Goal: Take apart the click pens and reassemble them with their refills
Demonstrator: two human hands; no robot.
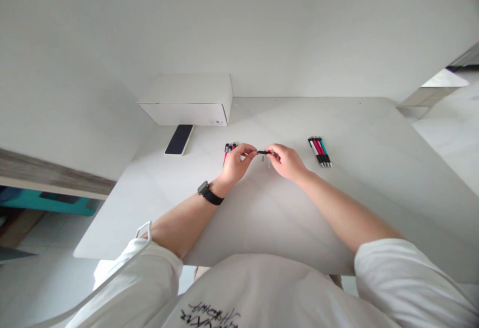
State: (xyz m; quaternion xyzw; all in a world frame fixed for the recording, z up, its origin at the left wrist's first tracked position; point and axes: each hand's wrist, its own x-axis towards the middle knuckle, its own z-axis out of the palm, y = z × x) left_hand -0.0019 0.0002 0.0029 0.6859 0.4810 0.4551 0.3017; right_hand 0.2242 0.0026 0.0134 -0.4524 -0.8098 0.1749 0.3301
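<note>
Near the middle of the table, my left hand [237, 162] and my right hand [287, 161] pinch opposite ends of a short black pen part [263, 152], held level between the fingertips. Just below it on the tabletop lie a small spring-like piece [263, 158] and a thin pale rod [269, 164], close to my right fingers. Behind my left hand, a group of pens [226, 151] with black, red and teal parts is partly hidden. Several pens [320, 151] in white, pink, red and teal with black grips lie side by side to the right of my right hand.
A white box [187, 113] stands at the back left against the wall. In front of it lies a phone [179, 139] with a dark screen. All this rests on a pale table [262, 218]. A white cable [108, 283] runs along my left sleeve.
</note>
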